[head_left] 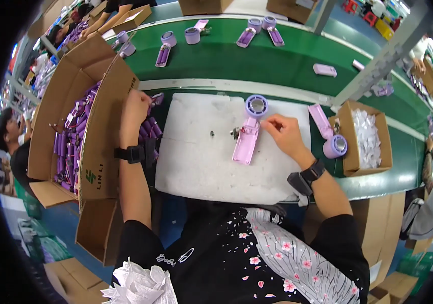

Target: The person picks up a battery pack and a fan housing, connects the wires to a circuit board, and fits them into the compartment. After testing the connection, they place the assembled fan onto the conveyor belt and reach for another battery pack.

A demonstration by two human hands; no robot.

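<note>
A pink handheld-fan housing (247, 142) with a round lilac head (256, 106) lies on a white foam board (191, 147). Its handle shows its hollow inside, and a small metal part (235, 133) sits at its left edge. Beside the handle's upper end, my right hand (285, 134) has thumb and fingers pinched together; what is between them is too small to tell. At the board's left, my left hand (136, 109) is closed at a purple battery pack (156, 99), fingertips partly hidden. Just below it lie more purple battery packs (150, 127). A tiny dark piece (212, 133) rests mid-board.
A tall cardboard box (107, 131) full of purple battery packs stands left. To the right are another fan (335, 146) and a carton (348, 164) of white pieces (366, 137). Beyond, a green conveyor (216, 55) carries several fan parts. A metal post (373, 66) rises at right.
</note>
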